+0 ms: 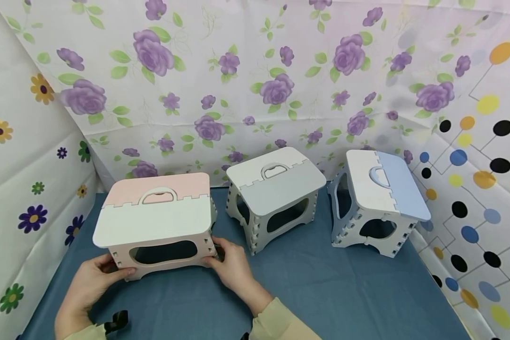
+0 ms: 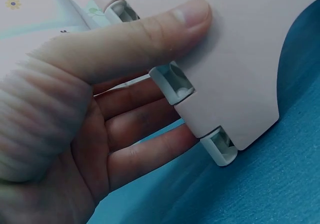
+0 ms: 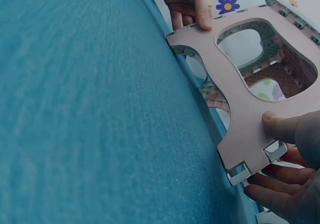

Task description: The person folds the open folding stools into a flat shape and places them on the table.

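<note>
A pink and white folding step stool (image 1: pixel 153 224) stands unfolded at the left of the blue-covered table. My left hand (image 1: pixel 89 282) grips its front left leg, thumb on the front panel and fingers round the side, as the left wrist view also shows. At the front right leg my right hand (image 1: pixel 231 265) holds the same stool, its thumb (image 3: pixel 280 126) on the pink front panel and the fingers round the hinged corner. Through the oval opening in that panel the ribbed underside shows in the right wrist view.
A grey and white folding stool (image 1: pixel 276 182) stands unfolded in the middle. Farther right is a blue and white one (image 1: pixel 371 203), turned at an angle. Flowered cloth (image 1: pixel 246 85) hangs behind, and a dotted cloth (image 1: pixel 484 189) borders the right side.
</note>
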`<state>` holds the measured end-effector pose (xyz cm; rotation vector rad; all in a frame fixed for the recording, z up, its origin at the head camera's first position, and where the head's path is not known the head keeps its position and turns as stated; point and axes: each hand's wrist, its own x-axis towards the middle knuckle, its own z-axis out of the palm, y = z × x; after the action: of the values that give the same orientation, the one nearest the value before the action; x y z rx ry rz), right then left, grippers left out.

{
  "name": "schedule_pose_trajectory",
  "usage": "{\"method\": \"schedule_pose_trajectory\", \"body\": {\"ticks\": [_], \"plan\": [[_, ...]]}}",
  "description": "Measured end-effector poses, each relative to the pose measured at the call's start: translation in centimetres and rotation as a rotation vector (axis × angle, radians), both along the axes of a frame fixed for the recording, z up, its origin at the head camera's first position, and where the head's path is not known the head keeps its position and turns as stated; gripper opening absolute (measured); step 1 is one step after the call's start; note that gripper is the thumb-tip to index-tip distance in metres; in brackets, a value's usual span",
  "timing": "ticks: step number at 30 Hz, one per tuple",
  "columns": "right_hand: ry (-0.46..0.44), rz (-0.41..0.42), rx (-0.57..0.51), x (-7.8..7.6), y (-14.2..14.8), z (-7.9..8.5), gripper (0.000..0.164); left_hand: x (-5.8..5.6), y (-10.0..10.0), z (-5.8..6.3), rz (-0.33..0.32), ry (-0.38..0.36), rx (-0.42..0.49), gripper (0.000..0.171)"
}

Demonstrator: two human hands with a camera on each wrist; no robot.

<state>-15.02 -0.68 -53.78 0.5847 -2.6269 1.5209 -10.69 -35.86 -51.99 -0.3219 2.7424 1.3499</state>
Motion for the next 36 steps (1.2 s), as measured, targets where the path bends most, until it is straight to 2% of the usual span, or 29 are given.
{"method": "schedule_pose_trajectory", "body": {"ticks": [9, 21, 25, 32, 36], "plan": [[0.002, -0.010, -0.032, -0.1, -0.1, -0.4, 0.053, 0.0, 0.0, -0.3, -0.012, 0.036, -0.011, 0.083], [-0.014, -0.042, 0.036, 0.0, -0.6, -0.5, 0.059, -0.3, 0.2, -0.2, -0.006, 0.042, -0.030, 0.081], [-0.003, -0.030, 0.052, 0.0, -0.6, -0.7, 0.056, -0.3, 0.3, -0.2, -0.014, 0.051, -0.039, 0.081], [0.018, 0.002, -0.004, -0.2, -0.3, -1.1, 0.049, -0.5, 0.2, -0.4, -0.006, 0.054, -0.042, 0.080], [-0.005, 0.008, 0.000, -0.1, -0.2, -1.1, 0.050, -0.5, 0.2, -0.5, -0.011, 0.039, -0.028, 0.080]]}}
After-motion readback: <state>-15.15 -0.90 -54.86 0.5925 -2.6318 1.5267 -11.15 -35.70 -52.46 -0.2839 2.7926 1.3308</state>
